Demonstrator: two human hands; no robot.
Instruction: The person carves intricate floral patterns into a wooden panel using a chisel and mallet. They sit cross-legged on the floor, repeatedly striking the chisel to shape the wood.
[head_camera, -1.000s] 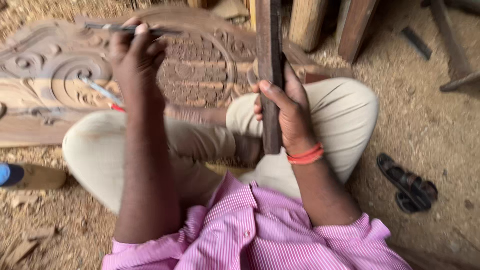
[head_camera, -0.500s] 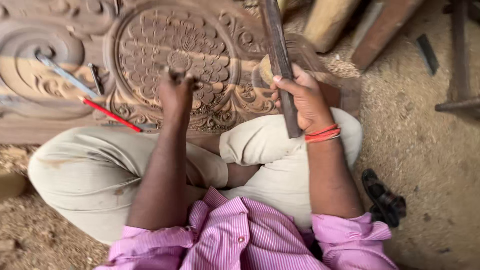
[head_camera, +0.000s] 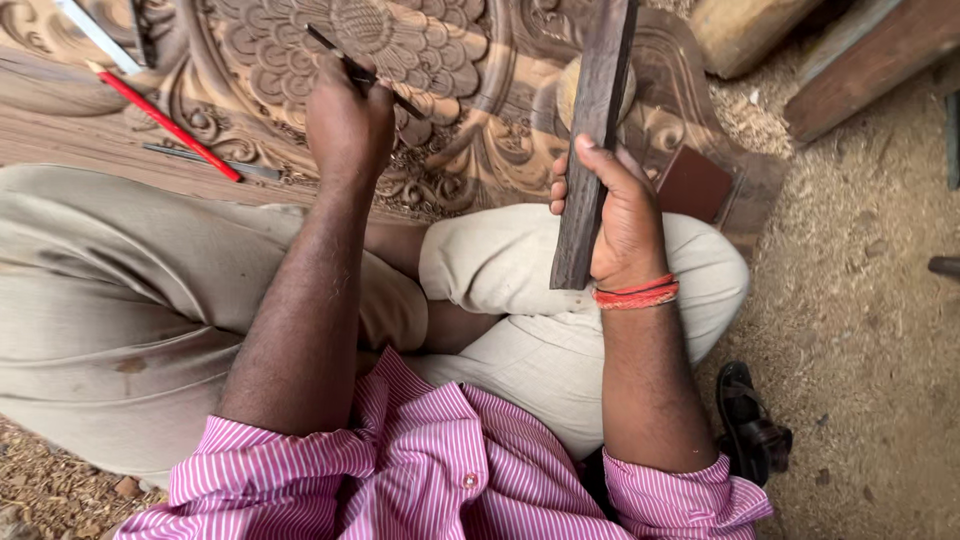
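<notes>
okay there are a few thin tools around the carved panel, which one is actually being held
The dark thin chisel, gripped in the left hand over the carved flower. The red pencil and white stick lie loose.

Pink shirt (head_camera: 440, 470) with white stripes; beige trousers (head_camera: 120, 300); red pencil (head_camera: 165, 125); dark brown wooden bar (head_camera: 590, 150); reddish-brown panel (head_camera: 440, 60) carved with floral scrollwork.

No packages, labels, signs, screens.

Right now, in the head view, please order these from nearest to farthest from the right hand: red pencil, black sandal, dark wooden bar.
1. Dark wooden bar: gripped in the right hand.
2. Black sandal: on the ground, lower right.
3. Red pencil: on the carved panel, far left.
</notes>
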